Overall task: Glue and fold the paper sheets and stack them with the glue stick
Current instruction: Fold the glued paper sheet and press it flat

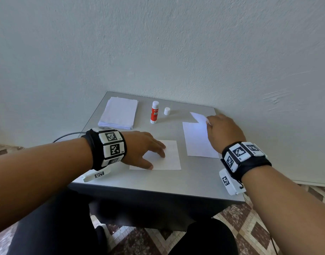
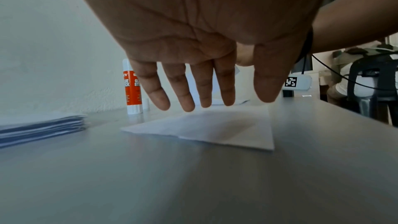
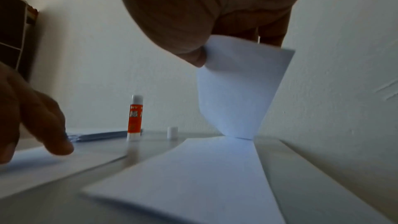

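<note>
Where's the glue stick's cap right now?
In the head view, the cap stands on the table near the wall, just right of the upright glue stick.

glue stick (image 2: 131,89) label partly behind fingers (image 2: 158,89), paper stack (image 2: 41,127) blurred, cut off

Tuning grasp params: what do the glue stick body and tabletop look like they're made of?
Glue stick: looks like glossy plastic, white tube with an orange printed label; cap off beside it. Table: smooth grey top with a soft sheen, probably laminate or painted metal; can't tell which.
</note>
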